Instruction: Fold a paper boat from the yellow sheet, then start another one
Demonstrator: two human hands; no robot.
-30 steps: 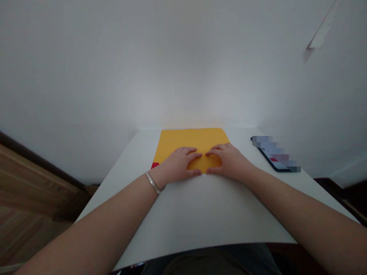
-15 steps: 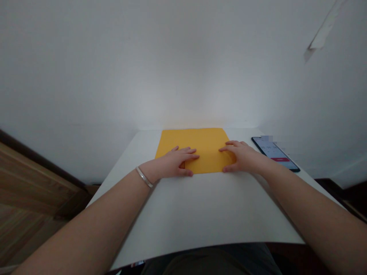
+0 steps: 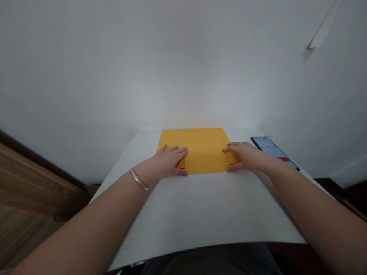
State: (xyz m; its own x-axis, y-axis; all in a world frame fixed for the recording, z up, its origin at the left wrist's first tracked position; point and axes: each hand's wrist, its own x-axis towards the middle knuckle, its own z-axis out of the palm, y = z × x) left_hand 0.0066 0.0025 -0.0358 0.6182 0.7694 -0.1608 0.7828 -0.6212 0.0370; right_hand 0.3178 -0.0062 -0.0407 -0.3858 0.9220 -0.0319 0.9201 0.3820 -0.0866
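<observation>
A yellow sheet of paper (image 3: 200, 147) lies on the white table, its far edge close to the wall. My left hand (image 3: 166, 162) rests on its near left part, fingers spread and thumb along the near edge. By the thumb, a small folded flap or strip (image 3: 181, 163) with a thin red edge shows, partly hidden by the hand. My right hand (image 3: 243, 156) is at the near right corner, fingertips on the paper and thumb at its edge. A bit of red shows there too. Neither hand grasps anything. A silver bracelet (image 3: 139, 179) circles my left wrist.
A phone (image 3: 272, 150) with a lit screen lies right of the paper, partly behind my right forearm. The white table (image 3: 206, 210) meets a pale wall (image 3: 183, 68) at the back. Wooden panels (image 3: 34, 179) stand at the left.
My left hand has slid left along the paper, uncovering more of the flap. The right hand has shifted slightly right. The paper has stayed nearly in place.
</observation>
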